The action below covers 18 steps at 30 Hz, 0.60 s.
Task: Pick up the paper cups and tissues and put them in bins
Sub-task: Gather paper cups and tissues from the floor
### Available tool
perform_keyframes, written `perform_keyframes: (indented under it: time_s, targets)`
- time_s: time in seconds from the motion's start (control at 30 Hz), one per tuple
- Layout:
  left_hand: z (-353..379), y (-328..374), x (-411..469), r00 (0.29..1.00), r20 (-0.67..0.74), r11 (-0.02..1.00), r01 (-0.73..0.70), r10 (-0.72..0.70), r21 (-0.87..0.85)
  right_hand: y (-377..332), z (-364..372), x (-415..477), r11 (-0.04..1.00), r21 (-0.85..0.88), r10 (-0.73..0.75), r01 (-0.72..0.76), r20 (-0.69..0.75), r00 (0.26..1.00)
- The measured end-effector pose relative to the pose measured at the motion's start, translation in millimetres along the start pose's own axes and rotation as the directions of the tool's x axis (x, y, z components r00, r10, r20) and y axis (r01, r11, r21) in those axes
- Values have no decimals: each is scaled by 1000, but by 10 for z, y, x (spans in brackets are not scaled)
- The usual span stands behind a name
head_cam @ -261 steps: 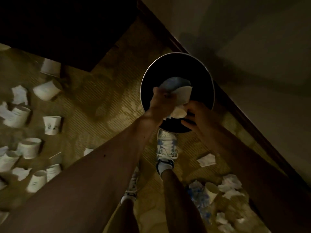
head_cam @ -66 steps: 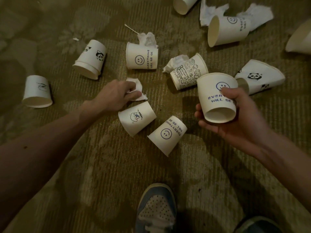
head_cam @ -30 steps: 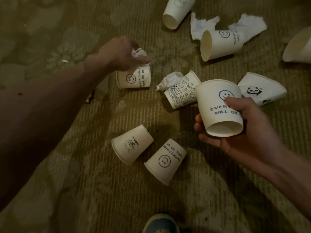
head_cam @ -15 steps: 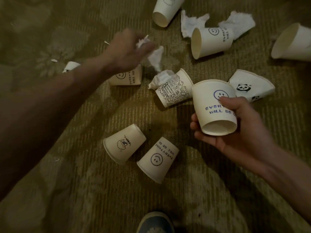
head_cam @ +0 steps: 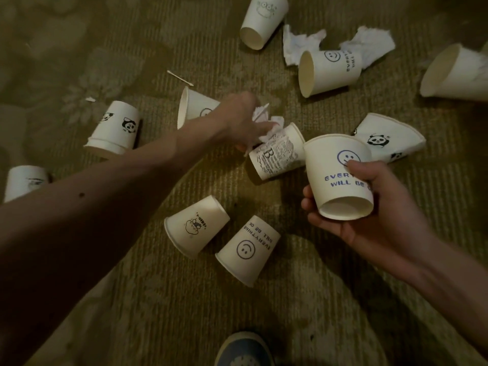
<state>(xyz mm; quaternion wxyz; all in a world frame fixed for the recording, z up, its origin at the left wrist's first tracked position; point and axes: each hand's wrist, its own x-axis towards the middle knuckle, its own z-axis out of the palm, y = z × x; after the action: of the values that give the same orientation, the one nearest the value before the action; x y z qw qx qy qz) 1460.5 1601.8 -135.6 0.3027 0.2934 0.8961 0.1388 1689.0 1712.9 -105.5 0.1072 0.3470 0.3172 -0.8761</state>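
My right hand grips a white paper cup with a blue smiley, held above the carpet. My left hand is closed on crumpled white tissues and rests against the mouth of a lying cup covered in printed text. Several more paper cups lie around: a cartoon cup and a smiley cup close in front, a flattened panda cup to the right, a smiley cup farther away. Two tissues lie beside that one, at its left and right.
Olive patterned carpet covers the floor. Other cups lie at the left, far left, top and right edge. A thin stick lies on the carpet. My shoe toe shows at the bottom.
My left hand has moved right and down with its tissues, from the smiley cup to the text-printed cup. That smiley cup has tipped over. My right hand still holds its cup.
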Motion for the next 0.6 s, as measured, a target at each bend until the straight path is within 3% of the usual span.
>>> perform_keyframes:
  time_s: [0.27, 0.43, 0.6]
  targets:
    - [141, -135, 55, 998, -45, 999, 53, -53, 6, -3, -60, -29, 1000, -18, -17, 17, -7, 1000]
    - [126, -126, -76, 992, -127, 972, -24, -5, -232, 15, -66, -25, 997, -61, -47, 42, -82, 996]
    - [-63, 198, -326, 979, -204, 860, -97, -9, -501, -49, 26, -82, 978, -172, -134, 116, -95, 986]
